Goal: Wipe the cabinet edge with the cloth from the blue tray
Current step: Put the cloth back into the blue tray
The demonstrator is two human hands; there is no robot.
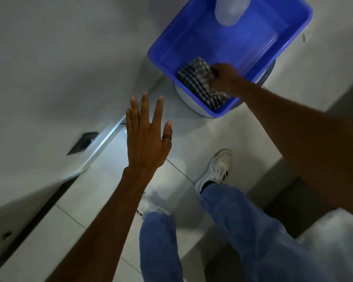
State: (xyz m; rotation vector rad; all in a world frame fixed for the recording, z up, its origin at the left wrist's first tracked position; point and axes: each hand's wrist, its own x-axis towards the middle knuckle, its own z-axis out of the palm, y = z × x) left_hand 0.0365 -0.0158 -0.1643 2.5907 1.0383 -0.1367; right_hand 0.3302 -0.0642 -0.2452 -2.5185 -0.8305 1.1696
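Observation:
A black-and-white checked cloth (196, 82) lies in the near corner of the blue tray (283, 47), which rests on a white round stand. My right hand (225, 78) reaches into the tray and grips the cloth's right side. My left hand (146, 135) hovers flat with fingers spread, holding nothing, just beside the pale cabinet (49, 68) on the left. The cabinet edge (108, 135) runs diagonally under my left fingertips.
A translucent plastic bottle (230, 11) stands at the far end of the tray. A dark recessed handle (83, 143) sits in the cabinet face. My legs in blue jeans and white shoes (216, 169) stand on the pale tiled floor. A white block (334, 241) is at the lower right.

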